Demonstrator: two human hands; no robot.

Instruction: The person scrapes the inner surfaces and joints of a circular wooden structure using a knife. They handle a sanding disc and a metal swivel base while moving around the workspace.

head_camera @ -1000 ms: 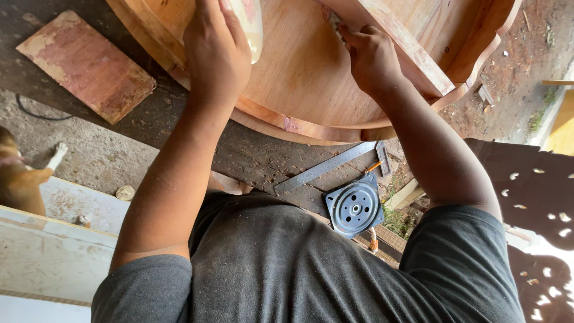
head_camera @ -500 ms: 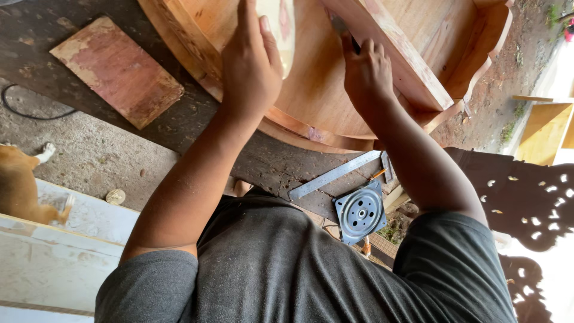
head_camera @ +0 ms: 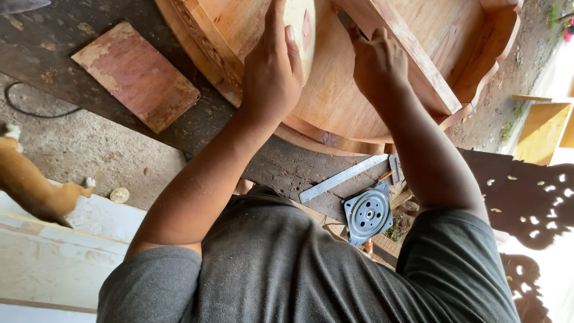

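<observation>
A large round wooden tabletop (head_camera: 335, 101) with a carved rim lies underside up in front of me. My left hand (head_camera: 272, 72) curls over a pale round wooden disc (head_camera: 304, 33) and presses it against the underside. My right hand (head_camera: 376, 60) pinches a thin dark tool (head_camera: 343, 18), its tip at the edge of a wooden rail (head_camera: 412, 60) that crosses the top. What kind of tool it is cannot be made out.
Below the tabletop lie a metal square ruler (head_camera: 344, 177) and a square metal swivel plate (head_camera: 368, 212). A reddish board (head_camera: 137, 75) and a black cable (head_camera: 30, 110) lie at left, near a ginger animal (head_camera: 33, 188). A dark carved panel (head_camera: 526, 191) is at right.
The view has shifted, so everything sits further right and lower. Both hands stay on the tabletop. The ginger animal has moved up along the left edge.
</observation>
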